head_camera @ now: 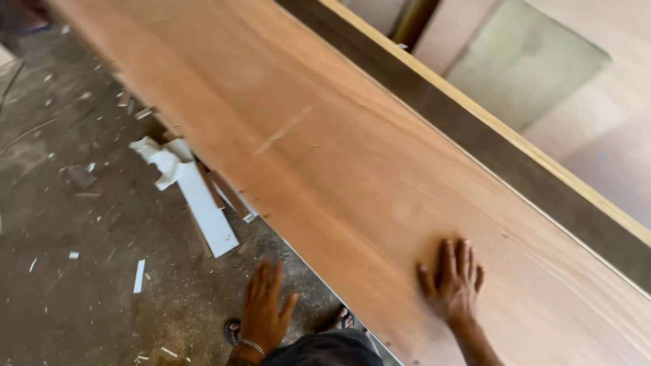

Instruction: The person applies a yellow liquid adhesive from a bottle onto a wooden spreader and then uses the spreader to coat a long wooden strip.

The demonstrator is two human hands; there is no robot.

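Right hand: your right hand (453,279) lies flat, fingers spread, on the board.
Left hand: your left hand (266,306) hangs open over the floor, holding nothing.
Board: long reddish-brown wooden board (325,156), smooth, running from 10 to 5 o'clock.
Scraps: white torn strips (193,193) at 9 o'clock.
Edge: pale-edged dark panel (515,163) alongside at 2 o'clock.

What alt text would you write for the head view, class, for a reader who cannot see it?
A person's right hand presses flat on a long reddish-brown wooden board, while the left hand, open with a wrist bracelet, hangs beside its edge. White offcuts lie on the dusty floor.
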